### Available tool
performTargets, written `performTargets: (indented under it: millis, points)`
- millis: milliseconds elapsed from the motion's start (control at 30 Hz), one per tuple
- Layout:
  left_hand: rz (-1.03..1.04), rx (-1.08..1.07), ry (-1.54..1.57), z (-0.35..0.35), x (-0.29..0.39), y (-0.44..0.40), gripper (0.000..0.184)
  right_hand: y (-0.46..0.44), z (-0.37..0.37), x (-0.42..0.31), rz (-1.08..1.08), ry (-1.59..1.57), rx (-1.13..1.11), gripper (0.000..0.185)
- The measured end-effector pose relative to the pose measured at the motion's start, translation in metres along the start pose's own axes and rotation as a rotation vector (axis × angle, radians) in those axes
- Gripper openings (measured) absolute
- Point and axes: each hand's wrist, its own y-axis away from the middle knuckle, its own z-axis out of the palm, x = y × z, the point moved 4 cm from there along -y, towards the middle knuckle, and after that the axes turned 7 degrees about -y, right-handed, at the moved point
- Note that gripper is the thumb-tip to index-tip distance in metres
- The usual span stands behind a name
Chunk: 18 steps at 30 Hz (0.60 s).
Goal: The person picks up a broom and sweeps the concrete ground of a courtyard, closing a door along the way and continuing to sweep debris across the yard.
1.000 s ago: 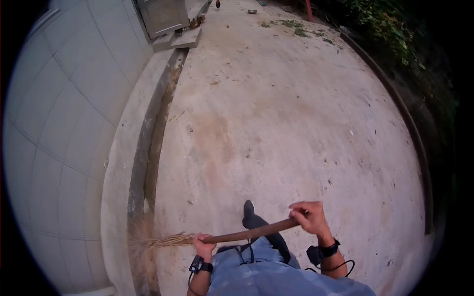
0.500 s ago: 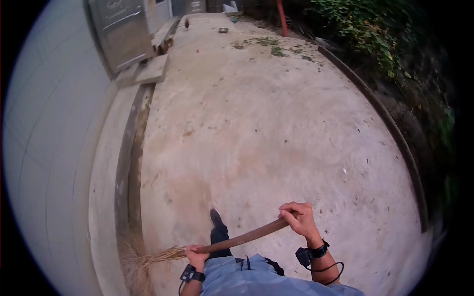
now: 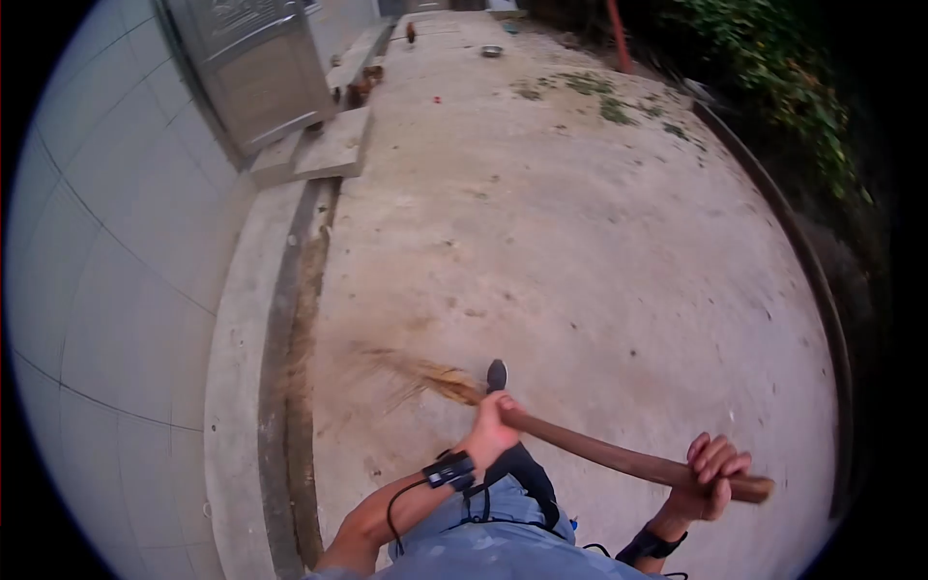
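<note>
A broom (image 3: 599, 447) with a brown wooden handle and straw bristles lies slantwise across the front of my body. My left hand (image 3: 493, 425) is closed round the handle's lower part, just above where the straw starts. Near the handle's far end, my right hand (image 3: 713, 474) wraps its fingers over the wood. The straw head (image 3: 416, 372) points to the left over the concrete and is blurred by motion. Below the broom one dark shoe (image 3: 497, 375) shows.
Along the left run a tiled wall (image 3: 116, 290), a narrow drain channel (image 3: 302, 387) and a step (image 3: 333, 143) under a metal door (image 3: 253, 77). Green leaves (image 3: 604, 97) and a metal bowl (image 3: 492, 51) lie farther off. A low curb (image 3: 773, 208) and bushes border the right.
The straw head has swung forward from the drain side out over the concrete. My left hand has moved forward and right, my right hand back and right. The view has shifted left.
</note>
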Motion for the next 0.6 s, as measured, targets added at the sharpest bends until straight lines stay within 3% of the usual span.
performTargets:
  millis: [67, 100, 133, 267, 333, 467, 600]
  points:
    - [-0.011, -0.021, -0.05, 0.065, 0.022, -0.043, 0.019, -0.037, 0.015, 0.06, 0.09, -0.118, -0.109, 0.016]
    - [-0.003, -0.04, -0.085, 0.101, 0.034, -0.056, 0.018, -0.061, 0.022, 0.09, 0.088, -0.176, -0.311, 0.02]
    - [-0.001, -0.049, -0.12, 0.135, 0.045, -0.067, 0.017, -0.088, 0.063, 0.111, 0.072, -0.17, -0.256, 0.023]
    - [0.064, -0.036, -0.155, 0.243, 0.095, -0.104, 0.015, -0.168, 0.143, 0.207, 0.172, -0.194, -0.516, 0.029]
    - [-0.053, -0.063, -0.173, 0.29, 0.107, -0.12, 0.015, -0.187, 0.163, 0.249, 0.191, -0.193, -0.456, 0.029]
    - [-0.116, -0.112, -0.181, 0.375, 0.162, -0.171, 0.017, -0.243, 0.204, 0.363, 0.113, -0.155, -0.596, 0.031]
    - [-0.198, -0.194, -0.272, 0.445, 0.221, -0.234, 0.019, -0.281, 0.249, 0.489, 0.13, -0.062, -0.481, 0.031]
